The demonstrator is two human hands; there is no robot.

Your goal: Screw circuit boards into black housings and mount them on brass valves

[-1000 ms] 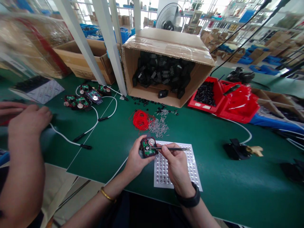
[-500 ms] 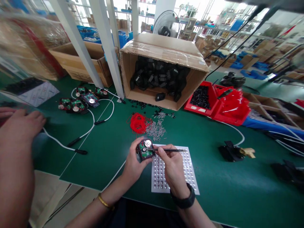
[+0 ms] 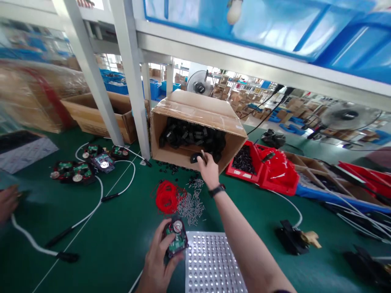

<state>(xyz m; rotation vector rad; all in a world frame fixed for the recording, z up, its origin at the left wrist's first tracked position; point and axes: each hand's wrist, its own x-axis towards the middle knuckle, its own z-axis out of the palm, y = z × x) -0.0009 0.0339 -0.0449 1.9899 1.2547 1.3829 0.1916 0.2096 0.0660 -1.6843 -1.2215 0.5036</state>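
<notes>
My left hand (image 3: 159, 256) holds a small black housing with a green circuit board and a round silver disc (image 3: 175, 236) near the bottom of the view. My right hand (image 3: 208, 169) is stretched far forward to the mouth of a tipped cardboard box (image 3: 195, 112) full of black plastic parts. Its fingers are closed around a black part (image 3: 195, 158) at the box's lip, and a thin tool tip sticks up from the hand. A silver dimpled tray (image 3: 210, 260) lies just right of my left hand.
A red wire coil (image 3: 166, 197) and several small metal pins (image 3: 191, 203) lie between tray and box. Finished boards (image 3: 85, 165) and white cables sit at left, red bins (image 3: 265, 169) at right. Another person's hand (image 3: 7, 201) shows at the left edge.
My right hand left the board and reached forward to the box. The camera tilted up, so the left hand with the board now sits lower in view.
</notes>
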